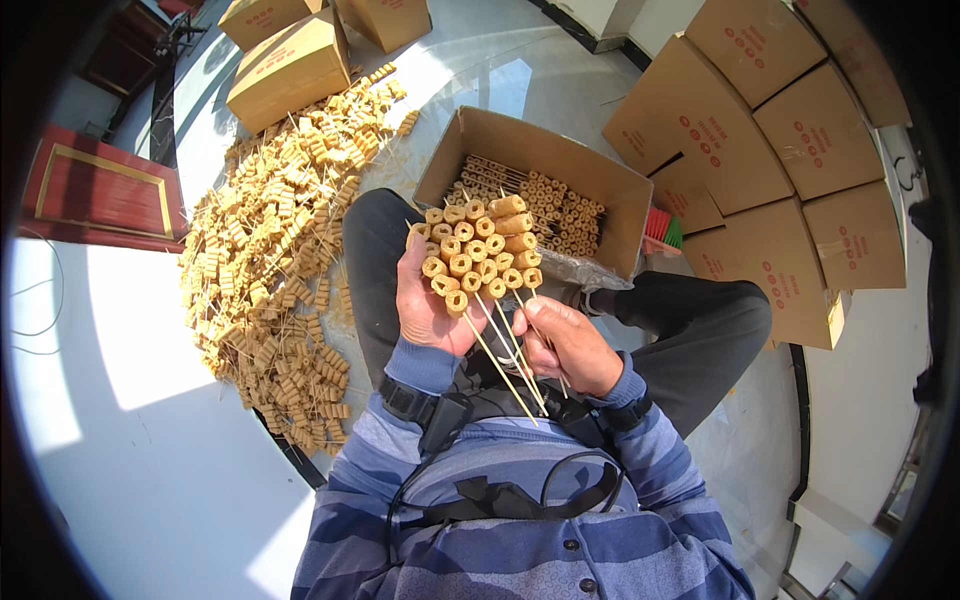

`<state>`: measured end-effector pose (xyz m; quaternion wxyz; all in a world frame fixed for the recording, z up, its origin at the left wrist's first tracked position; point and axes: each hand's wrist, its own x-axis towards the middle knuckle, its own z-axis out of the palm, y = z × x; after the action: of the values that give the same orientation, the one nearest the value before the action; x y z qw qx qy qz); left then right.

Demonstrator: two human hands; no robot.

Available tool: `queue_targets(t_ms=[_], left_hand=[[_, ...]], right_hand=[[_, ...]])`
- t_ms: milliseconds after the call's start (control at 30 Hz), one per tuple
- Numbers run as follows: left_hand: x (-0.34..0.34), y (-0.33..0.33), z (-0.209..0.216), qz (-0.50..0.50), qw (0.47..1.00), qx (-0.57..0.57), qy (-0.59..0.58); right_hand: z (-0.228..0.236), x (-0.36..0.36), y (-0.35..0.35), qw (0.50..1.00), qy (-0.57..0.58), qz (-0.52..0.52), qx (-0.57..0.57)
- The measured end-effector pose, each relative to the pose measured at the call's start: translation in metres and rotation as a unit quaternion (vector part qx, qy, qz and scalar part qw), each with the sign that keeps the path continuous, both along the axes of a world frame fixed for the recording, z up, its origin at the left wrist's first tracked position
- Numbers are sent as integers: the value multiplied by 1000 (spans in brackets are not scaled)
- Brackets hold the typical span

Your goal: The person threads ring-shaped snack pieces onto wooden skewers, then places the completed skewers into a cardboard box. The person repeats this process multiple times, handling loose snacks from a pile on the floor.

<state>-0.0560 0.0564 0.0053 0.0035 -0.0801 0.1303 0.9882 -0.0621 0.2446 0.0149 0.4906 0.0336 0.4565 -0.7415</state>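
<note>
A bundle of skewers point(483, 248), threaded with short tan hollow rolls, rests in my left hand point(428, 308), whose fingers wrap round it from the left side and below. Several bare wooden sticks point(506, 345) stick out of the bundle toward my body. My right hand point(575, 345) is closed, its thumb and fingers pinching sticks at the bundle's lower right. Just beyond the bundle stands an open cardboard box point(545, 150), with more skewered rolls point(568, 212) packed inside in rows. Part of the box's contents is hidden behind the bundle.
A large loose heap of skewered rolls point(275, 270) covers the floor at my left. Cardboard cartons point(290, 75) stand behind it, and more stacked cartons point(720, 150) rise at the right. Something red and green point(663, 228) sits beside the open box. My bent legs point(690, 320) flank the work.
</note>
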Motion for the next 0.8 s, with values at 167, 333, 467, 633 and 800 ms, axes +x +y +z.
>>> queue_targets(t_ms=[167, 333, 467, 633, 800], left_hand=[[0, -1, -5, -29, 999, -24, 26], [4, -1, -10, -19, 998, -29, 46], [4, -3, -16, -42, 997, -49, 31], [3, -7, -23, -59, 997, -44, 39], [6, -6, -18, -18, 996, -86, 4]], right_hand=[[3, -1, 3, 999, 8, 30, 30], [4, 1, 4, 997, 1, 75, 27], [3, -2, 6, 995, 25, 90, 31], [4, 1, 1, 990, 88, 86, 62], [13, -13, 2, 908, 343, -52, 235]])
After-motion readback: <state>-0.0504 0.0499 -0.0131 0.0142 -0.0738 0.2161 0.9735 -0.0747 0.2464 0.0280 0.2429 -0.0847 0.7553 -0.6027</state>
